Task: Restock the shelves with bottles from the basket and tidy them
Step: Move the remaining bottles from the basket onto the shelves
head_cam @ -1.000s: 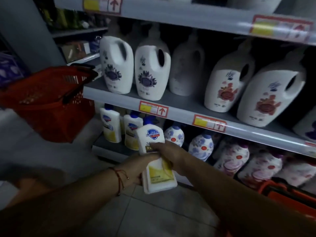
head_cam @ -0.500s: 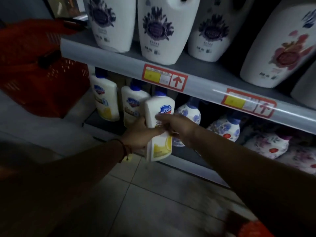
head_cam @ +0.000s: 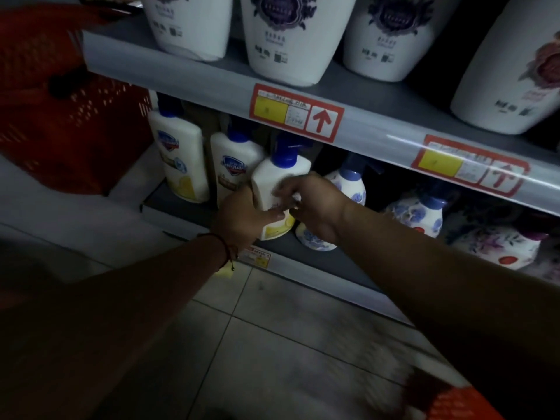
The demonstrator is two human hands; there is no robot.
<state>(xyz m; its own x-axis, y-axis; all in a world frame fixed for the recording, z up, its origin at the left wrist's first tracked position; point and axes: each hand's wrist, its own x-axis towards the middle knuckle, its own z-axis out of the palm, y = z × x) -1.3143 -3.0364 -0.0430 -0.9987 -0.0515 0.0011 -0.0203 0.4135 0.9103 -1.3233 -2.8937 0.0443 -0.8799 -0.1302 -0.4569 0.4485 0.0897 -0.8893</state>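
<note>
A white pump bottle (head_cam: pixel 274 180) with a blue cap and yellow label base stands tilted at the front of the bottom shelf (head_cam: pixel 194 212). My left hand (head_cam: pixel 245 218) grips its lower left side. My right hand (head_cam: pixel 312 204) curls round its right side and front. Two matching white bottles (head_cam: pixel 181 160) stand to its left on the same shelf. Part of a red basket (head_cam: pixel 448 401) shows at the lower right edge.
Round blue-flowered pump bottles (head_cam: pixel 351 184) stand right of the held bottle. Large white jugs (head_cam: pixel 288 37) fill the upper shelf, above a rail with red price tags (head_cam: pixel 295 112). A second red basket (head_cam: pixel 63 101) stands at left. Grey floor tiles lie below.
Both hands have carried the bottle forward and down onto the bottom shelf, beside the two matching bottles. The view has moved closer to the shelf.
</note>
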